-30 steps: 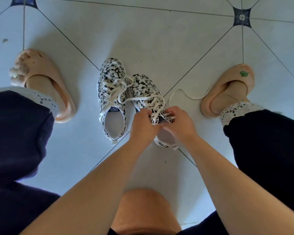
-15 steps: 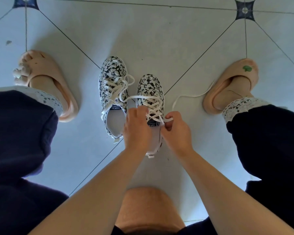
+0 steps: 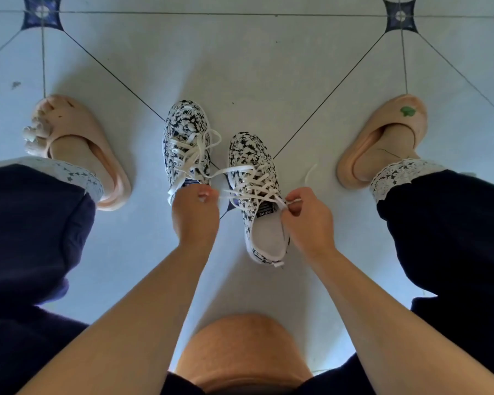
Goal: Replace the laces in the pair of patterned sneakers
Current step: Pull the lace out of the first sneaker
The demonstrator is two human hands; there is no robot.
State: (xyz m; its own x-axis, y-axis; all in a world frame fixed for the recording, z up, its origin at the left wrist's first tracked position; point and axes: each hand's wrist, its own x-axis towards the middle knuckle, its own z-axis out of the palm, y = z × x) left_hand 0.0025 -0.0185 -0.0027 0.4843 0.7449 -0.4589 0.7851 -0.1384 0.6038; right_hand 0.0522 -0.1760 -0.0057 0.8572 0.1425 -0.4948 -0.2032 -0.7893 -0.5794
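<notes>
Head view, straight down: two bare forearms reach toward the right sneaker (image 3: 255, 178), which lies toe-away on the tiled floor (image 3: 240, 67). The hands are held apart, one on either side of its tongue. Left of the sneaker's opening, the left hand (image 3: 196, 213) has its fingers curled, pinching one strand of the white lace (image 3: 247, 192). That strand runs taut from the fingertips across to the sneaker's upper eyelets. At the sneaker's right edge, beside the tongue label, the right hand (image 3: 308, 220) pinches the other strand between thumb and forefinger. A loose bit of lace curls up just beyond it. The lace crisscrosses the sneaker's black-and-white patterned upper. Just left of this sneaker and a little farther out stands the left sneaker (image 3: 187, 135), its own lace in loose loops. Well out to either side of the right sneaker are dark trouser legs (image 3: 26, 223) with pale patterned cuffs. The feet below them wear peach slippers: the left slipper (image 3: 80, 149) and the right slipper (image 3: 382, 138). Farthest beyond the sneaker's toe, two dark star-shaped insets (image 3: 42, 11) mark tile corners.
</notes>
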